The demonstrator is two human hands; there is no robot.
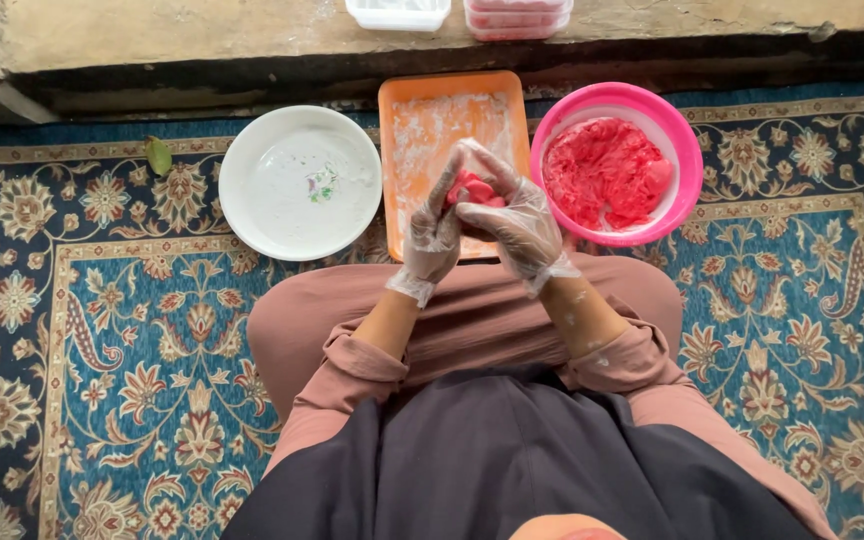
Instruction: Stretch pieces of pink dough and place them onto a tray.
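Both my hands wear thin clear plastic gloves and meet over my lap. My left hand (430, 232) and my right hand (514, 222) press together around a small lump of red dough (474, 188), which shows between the fingers. Just beyond them lies an orange rectangular tray (402, 130) dusted with white flour. To its right stands a pink bowl (668, 118) holding a mass of red dough (604, 172).
A white round plate (300, 182) with a floury film sits left of the tray. Clear plastic containers (398, 12) and pink-filled ones (518, 16) rest on a stone ledge beyond. A blue patterned carpet (82, 330) lies under everything, with a green leaf (158, 156) on it.
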